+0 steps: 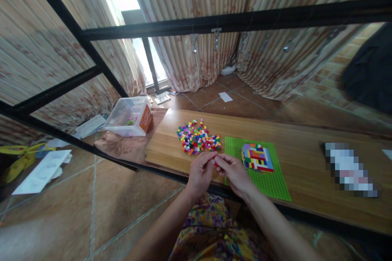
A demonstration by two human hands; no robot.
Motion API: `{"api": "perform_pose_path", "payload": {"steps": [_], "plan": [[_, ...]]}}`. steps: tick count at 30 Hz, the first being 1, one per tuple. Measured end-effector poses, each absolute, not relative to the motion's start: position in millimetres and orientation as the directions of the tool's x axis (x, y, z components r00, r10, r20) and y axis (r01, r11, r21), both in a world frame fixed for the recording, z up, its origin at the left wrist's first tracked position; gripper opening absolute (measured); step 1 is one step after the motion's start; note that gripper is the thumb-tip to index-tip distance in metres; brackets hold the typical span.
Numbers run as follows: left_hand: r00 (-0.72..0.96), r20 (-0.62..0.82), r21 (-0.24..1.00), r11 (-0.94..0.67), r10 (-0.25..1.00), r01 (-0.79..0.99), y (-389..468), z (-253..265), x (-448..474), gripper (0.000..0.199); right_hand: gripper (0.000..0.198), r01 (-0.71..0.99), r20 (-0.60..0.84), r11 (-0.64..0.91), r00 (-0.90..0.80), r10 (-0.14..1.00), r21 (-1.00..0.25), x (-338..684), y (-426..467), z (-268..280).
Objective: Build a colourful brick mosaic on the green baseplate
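Both our left hand (199, 172) and right hand (235, 173) pinch a red brick (216, 162) just left of the green baseplate (275, 185): probably light, stiff, slick, we'd grip its sides! Brick build (257, 158) on the baseplate, loose bricks (196, 139) left of it.

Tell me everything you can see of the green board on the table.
The green board is a thin four-sided sheet, plastic by its look, covered in rows of small studs. It lies flat on the wooden tabletop. A low, multicoloured brick build sits on its far half. The right hand hides part of its left side; whether they touch, I can't tell.
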State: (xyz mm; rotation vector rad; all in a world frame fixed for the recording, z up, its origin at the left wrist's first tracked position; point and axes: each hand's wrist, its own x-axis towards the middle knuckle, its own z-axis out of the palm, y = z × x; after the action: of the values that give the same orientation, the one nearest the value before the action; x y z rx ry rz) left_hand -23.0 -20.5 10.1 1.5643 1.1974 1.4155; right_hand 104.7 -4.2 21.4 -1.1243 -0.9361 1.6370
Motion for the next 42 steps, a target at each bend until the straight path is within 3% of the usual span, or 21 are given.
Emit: {"api": "perform_pose_path", "payload": {"steps": [9, 13, 16, 23, 33, 42], "plan": [[-0.123, 0.281, 0.952, -0.260, 0.952, 0.160, -22.6, 18.6, -18.8, 0.016, 0.035, -0.431, -0.371, -0.397, -0.147, 0.917, -0.811, 103.9, -17.7, 29.9], [-0.221, 0.086, 0.991, -0.106, 0.972, -0.083, -23.6, 15.3, -11.8, 0.019, 0.030, -0.490, -0.373, -0.364, -0.085, 0.924, -0.792, 107.2, -20.0, 30.8], [-0.187, -0.063, 0.967, 0.014, 0.980, -0.253, -25.1, 20.1, -8.4, 0.026, 0.029, -0.497, -0.343, -0.317, -0.040, 0.938, -0.808, 111.8, -18.8, 33.2], [-0.132, -0.136, 0.925, 0.078, 0.982, -0.371, -27.6, 35.7, -4.1, 0.031, 0.027, -0.420, -0.246, -0.242, -0.047, 0.968, -0.874, 117.2, -19.5, 43.7], [-0.117, -0.101, 0.948, 0.059, 0.988, -0.314, -32.0, 45.1, -1.4, 0.027, 0.029, -0.362, -0.225, -0.209, 0.001, 0.974, -0.909, 119.2, -19.7, 46.8], [-0.130, -0.110, 0.940, 0.060, 0.985, -0.336, -30.4, 49.6, -1.6, 0.026, 0.028, -0.104, -0.067, -0.067, -0.006, 0.998, -0.992, 118.1, -22.1, 49.8]]}}
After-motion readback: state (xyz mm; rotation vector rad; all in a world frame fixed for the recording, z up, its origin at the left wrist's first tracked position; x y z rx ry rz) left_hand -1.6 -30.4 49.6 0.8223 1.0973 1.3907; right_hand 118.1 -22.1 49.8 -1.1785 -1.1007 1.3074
